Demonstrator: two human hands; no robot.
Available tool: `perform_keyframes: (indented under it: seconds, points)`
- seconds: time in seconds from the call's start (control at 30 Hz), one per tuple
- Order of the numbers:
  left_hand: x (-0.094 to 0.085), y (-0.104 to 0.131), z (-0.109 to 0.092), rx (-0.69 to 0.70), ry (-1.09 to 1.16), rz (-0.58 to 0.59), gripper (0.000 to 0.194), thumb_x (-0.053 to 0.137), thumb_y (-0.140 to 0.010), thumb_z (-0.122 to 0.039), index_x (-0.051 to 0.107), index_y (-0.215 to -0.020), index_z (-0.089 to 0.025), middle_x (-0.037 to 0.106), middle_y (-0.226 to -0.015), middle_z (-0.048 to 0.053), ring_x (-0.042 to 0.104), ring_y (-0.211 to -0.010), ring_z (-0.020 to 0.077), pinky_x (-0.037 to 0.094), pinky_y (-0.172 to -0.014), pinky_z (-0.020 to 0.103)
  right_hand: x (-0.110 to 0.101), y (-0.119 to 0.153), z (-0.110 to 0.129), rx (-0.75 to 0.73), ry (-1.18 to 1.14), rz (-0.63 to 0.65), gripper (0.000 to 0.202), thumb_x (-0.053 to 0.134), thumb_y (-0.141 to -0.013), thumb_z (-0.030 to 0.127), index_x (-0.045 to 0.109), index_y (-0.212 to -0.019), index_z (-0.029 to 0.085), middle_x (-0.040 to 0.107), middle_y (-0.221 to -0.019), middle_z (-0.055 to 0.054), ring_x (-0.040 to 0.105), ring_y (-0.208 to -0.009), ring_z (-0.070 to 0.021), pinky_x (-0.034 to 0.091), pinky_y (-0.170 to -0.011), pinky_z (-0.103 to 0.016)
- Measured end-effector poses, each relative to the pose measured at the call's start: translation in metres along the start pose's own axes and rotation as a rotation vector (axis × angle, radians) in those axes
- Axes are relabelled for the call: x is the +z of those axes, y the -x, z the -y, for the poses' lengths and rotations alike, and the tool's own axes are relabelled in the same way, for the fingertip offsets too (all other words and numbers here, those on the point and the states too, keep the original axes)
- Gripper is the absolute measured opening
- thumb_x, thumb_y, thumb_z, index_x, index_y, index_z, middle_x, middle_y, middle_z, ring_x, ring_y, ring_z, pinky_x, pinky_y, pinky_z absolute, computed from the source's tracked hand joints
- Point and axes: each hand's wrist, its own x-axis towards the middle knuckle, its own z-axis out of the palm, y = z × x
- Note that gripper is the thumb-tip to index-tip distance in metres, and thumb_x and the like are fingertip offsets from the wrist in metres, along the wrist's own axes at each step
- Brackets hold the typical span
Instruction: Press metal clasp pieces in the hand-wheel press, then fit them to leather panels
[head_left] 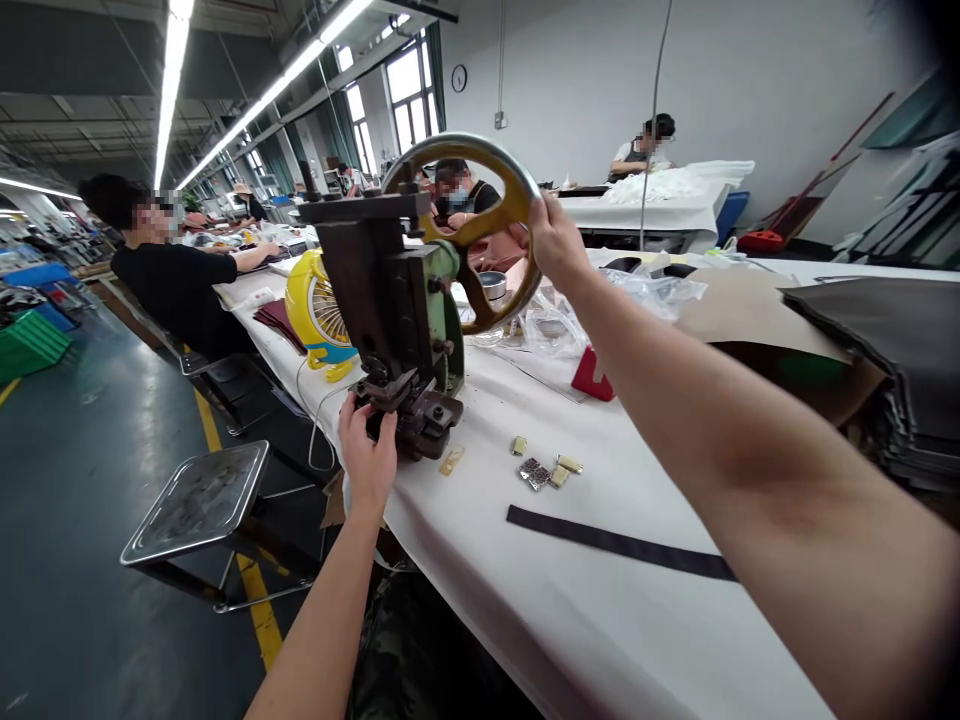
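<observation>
A dark metal hand press (375,290) with a green side stands at the table's left edge. My right hand (559,245) is wrapped round the rim of its large brass-coloured handwheel (517,195). Low at the press's jaw (394,390), my left hand (369,445) has its thumb and fingers at the front; whatever they may hold is too small to make out. Right of the base lie a small perforated plate (451,460), several small metal pieces (535,473) and yellowish ones (570,464). A black strip (615,540) lies nearer me.
Behind the press are a yellow fan (315,305) and clear plastic bags (547,325). A red object (592,375) lies beyond the small pieces. Dark sheets (892,340) are stacked at the right. A metal stool (199,500) stands left; people sit at tables beyond.
</observation>
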Motion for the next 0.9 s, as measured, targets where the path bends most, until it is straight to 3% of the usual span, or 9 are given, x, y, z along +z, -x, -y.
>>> perform_keyframes:
  seconds: [0.17, 0.27, 0.33, 0.43, 0.53, 0.63, 0.7, 0.8, 0.9]
  points:
    - [0.018, -0.014, -0.012, -0.104, 0.034, -0.145, 0.024, 0.066, -0.084, -0.041, 0.071, -0.087, -0.018, 0.053, -0.142, 0.012, 0.043, -0.138, 0.033, 0.032, -0.12, 0.046, 0.006, -0.046, 0.062, -0.102, 0.352, 0.209, 0.071, 0.053, -0.099, 0.043, 0.021, -0.161, 0.028, 0.032, -0.16, -0.005, 0.034, -0.14, -0.037, 0.034, -0.117, -0.057]
    - [0.025, -0.017, -0.018, -0.099, 0.08, -0.196, 0.021, 0.066, -0.082, -0.038, 0.071, -0.086, -0.018, 0.06, -0.134, 0.01, 0.048, -0.134, 0.0316, 0.037, -0.117, 0.046, 0.01, -0.041, 0.074, -0.194, 0.535, 0.238, 0.078, 0.055, -0.097, 0.046, 0.015, -0.162, 0.031, 0.015, -0.167, 0.004, 0.004, -0.152, -0.04, 0.014, -0.124, -0.065]
    - [0.023, -0.014, -0.023, -0.131, 0.115, -0.246, 0.02, 0.066, -0.081, -0.038, 0.071, -0.083, -0.019, 0.06, -0.137, 0.011, 0.05, -0.133, 0.031, 0.037, -0.117, 0.045, 0.005, -0.018, 0.076, -0.231, 0.631, 0.304, 0.081, 0.059, -0.094, 0.047, 0.018, -0.162, 0.028, 0.013, -0.168, 0.0, -0.002, -0.153, -0.0398, 0.012, -0.124, -0.065]
    - [0.002, 0.003, -0.017, -0.189, 0.164, -0.31, 0.022, 0.065, -0.082, -0.041, 0.07, -0.081, -0.019, 0.059, -0.141, 0.011, 0.054, -0.131, 0.0295, 0.038, -0.117, 0.044, -0.009, 0.05, 0.067, -0.183, 0.668, 0.502, 0.064, 0.065, -0.092, 0.041, 0.047, -0.15, 0.023, 0.04, -0.157, -0.01, 0.028, -0.147, -0.0406, 0.034, -0.117, -0.059]
    - [-0.042, 0.041, 0.016, -0.177, 0.076, -0.279, 0.023, 0.062, -0.084, -0.042, 0.068, -0.079, -0.02, 0.062, -0.138, 0.008, 0.058, -0.126, 0.029, 0.041, -0.113, 0.044, -0.021, 0.14, 0.043, 0.11, 0.572, 0.833, 0.034, 0.067, -0.091, 0.038, 0.072, -0.12, 0.022, 0.069, -0.122, -0.01, 0.061, -0.117, -0.0314, 0.05, -0.098, -0.042]
    - [-0.083, 0.086, 0.059, -0.181, -0.2, -0.142, 0.026, 0.06, -0.082, -0.046, 0.068, -0.077, -0.021, 0.064, -0.132, 0.011, 0.056, -0.126, 0.0357, 0.04, -0.112, 0.055, -0.03, 0.209, 0.015, 0.232, 0.55, 0.913, 0.034, 0.079, -0.077, 0.044, 0.076, -0.097, 0.017, 0.075, -0.1, -0.012, 0.069, -0.09, -0.0289, 0.053, -0.075, -0.035]
    - [-0.096, 0.108, 0.072, -0.186, -0.323, -0.075, 0.033, 0.059, -0.083, -0.051, 0.07, -0.088, -0.02, 0.064, -0.129, 0.015, 0.055, -0.125, 0.0389, 0.04, -0.109, 0.059, -0.033, 0.231, 0.001, 0.272, 0.519, 0.89, 0.032, 0.081, -0.073, 0.042, 0.074, -0.091, 0.016, 0.075, -0.093, -0.01, 0.069, -0.081, -0.0259, 0.05, -0.066, -0.031]
    - [-0.089, 0.119, 0.048, -0.168, -0.162, -0.022, 0.045, 0.058, -0.087, -0.056, 0.069, -0.111, -0.02, 0.067, -0.117, 0.013, 0.063, -0.111, 0.032, 0.053, -0.095, 0.049, -0.032, 0.24, -0.002, 0.319, 0.433, 0.839, 0.022, 0.074, -0.08, 0.037, 0.07, -0.088, 0.017, 0.074, -0.085, -0.006, 0.068, -0.074, -0.02, 0.048, -0.061, -0.027]
    - [-0.06, 0.111, -0.011, -0.164, 0.173, 0.161, 0.05, 0.062, -0.089, -0.055, 0.064, -0.127, -0.022, 0.071, -0.109, 0.009, 0.068, -0.097, 0.0232, 0.057, -0.081, 0.035, -0.026, 0.245, 0.017, 0.326, 0.092, 0.739, 0.024, 0.068, -0.086, 0.041, 0.067, -0.088, 0.018, 0.074, -0.086, -0.005, 0.068, -0.078, -0.0192, 0.05, -0.067, -0.027]
